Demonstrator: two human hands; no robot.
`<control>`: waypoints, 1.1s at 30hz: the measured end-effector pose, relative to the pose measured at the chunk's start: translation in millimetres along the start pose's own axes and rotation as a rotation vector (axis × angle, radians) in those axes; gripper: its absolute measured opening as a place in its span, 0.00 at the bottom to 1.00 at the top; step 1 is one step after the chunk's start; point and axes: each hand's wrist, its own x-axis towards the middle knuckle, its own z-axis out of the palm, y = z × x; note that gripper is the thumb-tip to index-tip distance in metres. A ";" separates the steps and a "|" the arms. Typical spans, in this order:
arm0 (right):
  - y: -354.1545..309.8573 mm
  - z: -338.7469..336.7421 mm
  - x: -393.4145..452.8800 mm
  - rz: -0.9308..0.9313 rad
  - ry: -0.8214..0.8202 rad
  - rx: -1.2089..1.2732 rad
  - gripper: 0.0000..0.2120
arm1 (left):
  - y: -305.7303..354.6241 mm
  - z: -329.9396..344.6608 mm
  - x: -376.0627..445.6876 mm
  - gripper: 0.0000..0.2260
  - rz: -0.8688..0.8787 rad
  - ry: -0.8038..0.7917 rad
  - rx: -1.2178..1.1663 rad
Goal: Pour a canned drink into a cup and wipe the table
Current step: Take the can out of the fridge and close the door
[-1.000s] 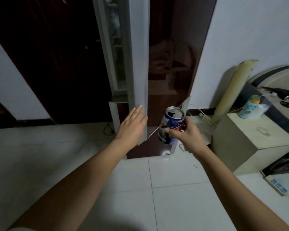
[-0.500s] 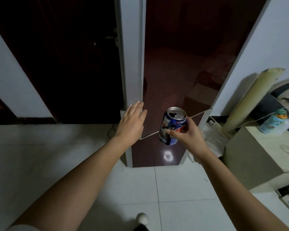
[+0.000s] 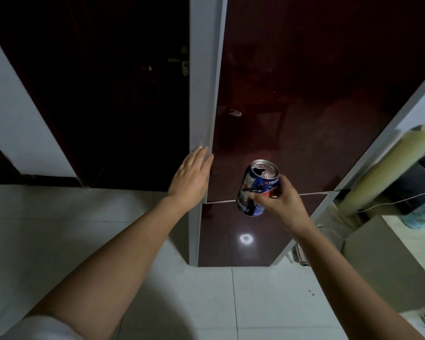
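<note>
My right hand (image 3: 284,204) grips an opened blue drink can (image 3: 257,188) around its lower side; the can is tilted slightly left, its silver top showing the open mouth. My left hand (image 3: 190,179) has straight fingers pressed flat against the left edge of the dark red fridge door (image 3: 280,106), which stands flush with the grey fridge side (image 3: 203,82). No cup or table is in view.
A dark wooden door (image 3: 108,94) with a handle stands left of the fridge. White floor tiles (image 3: 206,303) lie below. At right are a rolled pale mat (image 3: 388,168), a beige cabinet (image 3: 390,253) and a white cable.
The fridge door has swung from open to flush against the fridge under my left hand. The view has moved closer and tilted down. My right hand still holds the can.
</note>
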 end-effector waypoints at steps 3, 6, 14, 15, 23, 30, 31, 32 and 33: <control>-3.5 11.2 13.9 0.015 0.042 -0.007 0.25 | -22.0 6.4 16.2 0.26 0.030 -0.021 -0.018; -6.4 23.3 25.1 0.049 0.095 0.013 0.25 | -39.9 11.8 31.4 0.25 0.063 -0.030 -0.056; -9.4 56.4 45.0 0.121 0.250 0.048 0.28 | -82.1 26.3 55.9 0.32 0.213 -0.119 0.050; -9.7 60.4 46.5 0.127 0.269 0.048 0.28 | -86.1 27.4 57.3 0.33 0.237 -0.111 0.064; -15.3 86.0 41.4 0.167 0.362 0.067 0.30 | -100.9 30.6 55.1 0.29 0.340 -0.140 0.007; -26.7 92.7 4.5 0.195 0.471 0.102 0.28 | -78.6 27.7 45.7 0.25 0.283 -0.249 -0.246; -28.2 91.8 -2.9 0.194 0.489 0.094 0.28 | -71.1 26.2 41.3 0.25 0.269 -0.271 -0.300; -29.8 90.6 -10.9 0.196 0.509 0.085 0.27 | -62.9 24.7 36.0 0.24 0.257 -0.296 -0.365; -30.9 89.0 -19.6 0.199 0.530 0.079 0.27 | -54.2 24.0 30.3 0.23 0.246 -0.333 -0.437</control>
